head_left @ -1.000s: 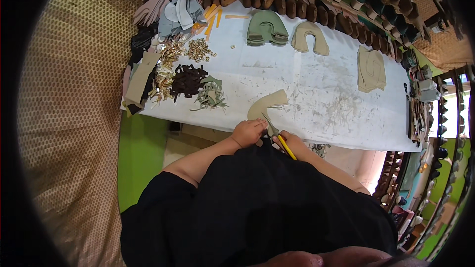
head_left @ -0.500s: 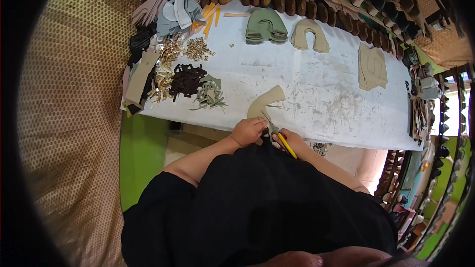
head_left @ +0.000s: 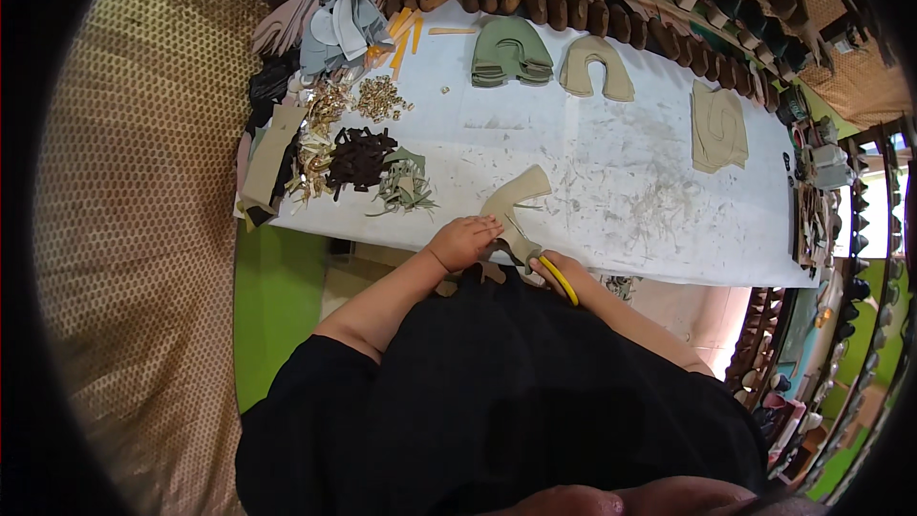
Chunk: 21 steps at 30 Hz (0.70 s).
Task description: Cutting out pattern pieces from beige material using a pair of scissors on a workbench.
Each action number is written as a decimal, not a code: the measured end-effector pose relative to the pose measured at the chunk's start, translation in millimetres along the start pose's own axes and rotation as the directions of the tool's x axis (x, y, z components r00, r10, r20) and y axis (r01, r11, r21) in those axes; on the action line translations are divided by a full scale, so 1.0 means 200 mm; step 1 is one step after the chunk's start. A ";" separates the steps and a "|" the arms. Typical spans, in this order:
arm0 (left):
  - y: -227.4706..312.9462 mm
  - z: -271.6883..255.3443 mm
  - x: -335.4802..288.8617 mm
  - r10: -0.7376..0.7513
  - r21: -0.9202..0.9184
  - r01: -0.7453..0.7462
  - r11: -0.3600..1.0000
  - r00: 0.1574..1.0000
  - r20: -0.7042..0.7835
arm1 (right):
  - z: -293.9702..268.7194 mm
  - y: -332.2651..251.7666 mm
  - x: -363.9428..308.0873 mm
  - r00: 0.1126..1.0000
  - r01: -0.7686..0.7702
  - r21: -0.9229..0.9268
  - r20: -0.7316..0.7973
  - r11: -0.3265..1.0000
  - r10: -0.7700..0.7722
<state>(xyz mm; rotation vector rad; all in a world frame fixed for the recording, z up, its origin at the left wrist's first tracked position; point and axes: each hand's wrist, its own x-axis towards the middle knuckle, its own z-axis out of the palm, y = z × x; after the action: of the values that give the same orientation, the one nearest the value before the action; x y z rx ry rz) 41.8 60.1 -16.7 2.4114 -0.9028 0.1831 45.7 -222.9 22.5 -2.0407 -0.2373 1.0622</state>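
Over the table's near edge lies a curved beige piece of leather or similar sheet material. My left hand grips its left side, with the fingers on top and the thumb mostly hidden. My right hand is closed around the yellow handle of a pair of scissors. Their blades point up and left, against the inner edge of the beige piece; whether they are parted is too small to tell. A thin strip juts out from the piece's edge.
The white-covered table carries stacked green U-shaped pieces, beige ones and more beige pieces. Dark strips, green scraps and gold bits lie at left. Shoe lasts line the back.
My left hand has shifted a little left and away from the scissors. The scissors have turned slightly and dropped a bit lower. The beige piece stays nearly in place.
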 end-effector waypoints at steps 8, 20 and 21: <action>0.11 0.02 0.02 -0.039 0.084 0.042 0.996 0.998 -0.041 | 0.01 -0.02 0.00 0.997 -0.072 -0.004 -0.042 0.997 0.072; 0.17 0.03 0.03 -0.091 0.113 0.100 0.989 0.993 -0.079 | 0.01 -0.07 -0.04 0.995 -0.064 -0.057 -0.074 0.996 0.060; 0.18 0.03 0.03 -0.089 0.113 0.098 0.989 0.993 -0.078 | 0.02 -0.05 -0.04 0.995 -0.064 -0.055 -0.076 0.996 0.060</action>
<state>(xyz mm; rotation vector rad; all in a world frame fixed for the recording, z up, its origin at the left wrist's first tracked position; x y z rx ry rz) 23.9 31.7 -3.6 2.5308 -0.7632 0.2941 39.8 -218.0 32.6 -2.1471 -0.1694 1.0254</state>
